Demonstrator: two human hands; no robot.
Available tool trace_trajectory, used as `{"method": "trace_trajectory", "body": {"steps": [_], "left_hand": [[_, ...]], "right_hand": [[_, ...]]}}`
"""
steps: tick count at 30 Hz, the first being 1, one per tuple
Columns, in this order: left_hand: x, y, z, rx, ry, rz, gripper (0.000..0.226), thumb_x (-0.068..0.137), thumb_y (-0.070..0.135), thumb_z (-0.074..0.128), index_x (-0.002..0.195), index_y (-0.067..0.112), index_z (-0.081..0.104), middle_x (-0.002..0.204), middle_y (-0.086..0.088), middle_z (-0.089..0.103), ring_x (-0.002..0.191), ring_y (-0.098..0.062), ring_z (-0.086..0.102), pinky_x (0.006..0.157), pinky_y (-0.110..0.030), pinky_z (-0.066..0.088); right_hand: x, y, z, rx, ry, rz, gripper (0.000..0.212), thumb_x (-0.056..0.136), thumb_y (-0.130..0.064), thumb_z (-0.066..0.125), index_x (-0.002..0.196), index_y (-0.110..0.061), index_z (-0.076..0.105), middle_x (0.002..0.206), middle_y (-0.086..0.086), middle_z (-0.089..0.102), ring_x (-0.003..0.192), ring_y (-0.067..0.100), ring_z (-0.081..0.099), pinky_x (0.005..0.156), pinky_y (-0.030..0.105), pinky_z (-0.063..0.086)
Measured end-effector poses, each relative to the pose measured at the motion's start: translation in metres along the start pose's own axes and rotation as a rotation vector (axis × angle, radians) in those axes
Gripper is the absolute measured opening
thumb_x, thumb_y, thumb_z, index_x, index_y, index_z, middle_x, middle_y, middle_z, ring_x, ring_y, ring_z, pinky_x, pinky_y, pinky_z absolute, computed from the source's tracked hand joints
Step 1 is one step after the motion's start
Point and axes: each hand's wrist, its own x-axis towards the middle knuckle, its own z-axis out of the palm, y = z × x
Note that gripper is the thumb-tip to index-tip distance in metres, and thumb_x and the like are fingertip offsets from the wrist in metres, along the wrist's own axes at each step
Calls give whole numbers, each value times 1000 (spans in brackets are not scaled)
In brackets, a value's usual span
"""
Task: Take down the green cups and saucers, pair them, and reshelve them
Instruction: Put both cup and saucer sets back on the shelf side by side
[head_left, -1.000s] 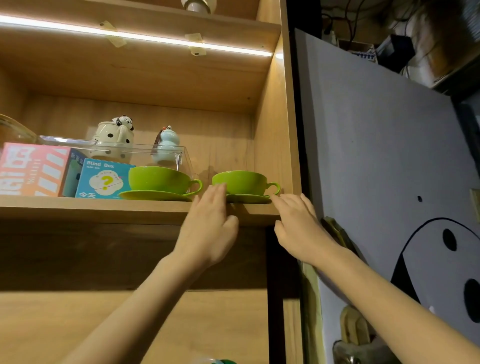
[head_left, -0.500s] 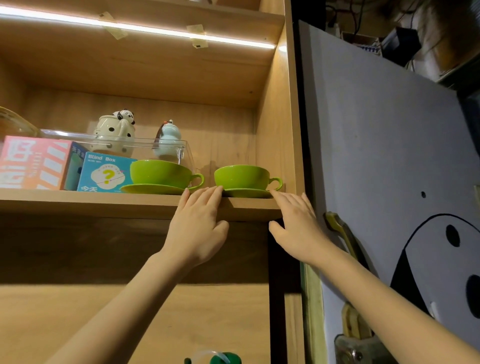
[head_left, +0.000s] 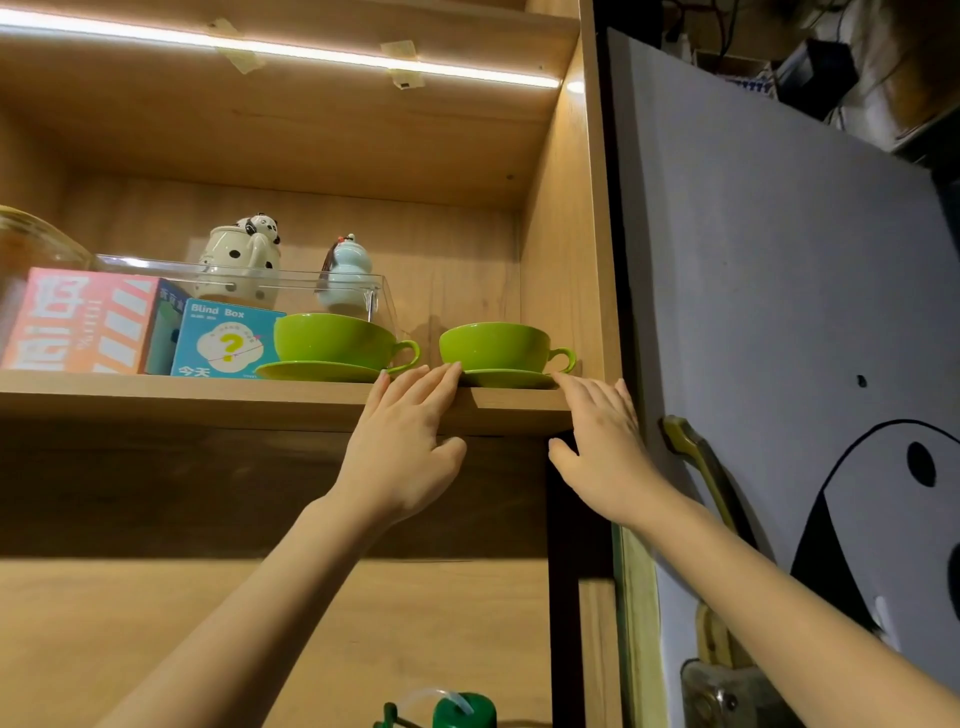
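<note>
A blue box (head_left: 224, 339) reading "Blind Box", with a yellow question mark and the characters "今天", is standing on the wooden shelf (head_left: 208, 402) beside a pink and white striped box (head_left: 78, 319) whose large characters are too cropped to read. Behind them a clear plastic case (head_left: 291, 283) is holding a spotted white pot with a panda on its lid (head_left: 241, 257) and a pale blue gourd-shaped bottle (head_left: 345, 278). Two glossy lime-green cups are sitting upright on matching saucers near the shelf's front edge: the left cup (head_left: 332, 338) on its saucer (head_left: 317, 371) just beside the blue box, the right cup (head_left: 496, 345) on its saucer (head_left: 506, 378) toward the shelf's right end, both handles pointing right. The left hand (head_left: 400, 452) is lying open over the front edge, fingertips between the two saucers, gripping nothing. The right hand (head_left: 605, 452) is spreading open at the right end, one fingertip touching the right saucer's rim, holding nothing.
</note>
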Motion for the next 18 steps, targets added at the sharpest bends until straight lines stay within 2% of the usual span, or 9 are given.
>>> {"method": "trace_trajectory", "body": {"steps": [7,10,14,16,18], "left_hand": [[-1,-1,-4,124,-95,19,78,74,34,30,146,24,1,157,6,9,145,-13,1,114,-30,-11],[1,1,-10,163,-198,0,76,84,30,39,145,22,-5,158,4,-4,145,-14,-8,115,-33,-10],[9,8,-25,189,-375,-53,81,84,27,44,145,18,-8,157,-1,-12,144,-15,-13,116,-36,-6],[12,15,-36,163,-461,-91,80,84,26,45,146,16,-6,157,-3,-10,145,-17,-10,117,-38,-1],[12,24,-48,112,-520,-108,75,85,23,46,146,16,4,158,-4,-1,145,-20,-2,117,-39,8]], "right_hand": [[-3,1,-2,-83,-27,-16,63,92,-15,45,147,-16,14,154,1,23,144,15,13,116,32,-9],[-4,0,-7,-145,-93,-18,68,91,-16,44,148,-16,7,158,1,15,146,16,7,117,33,-9],[-2,-2,-17,-207,-229,-14,74,92,-14,42,149,-16,-5,160,1,-1,147,15,-3,117,35,-8],[0,-3,-27,-156,-317,2,69,93,-9,37,149,-17,-3,160,1,-1,147,14,-2,119,35,-2],[1,-6,-41,-26,-385,35,61,95,-8,34,149,-19,8,159,2,11,146,18,12,120,35,14]]}}
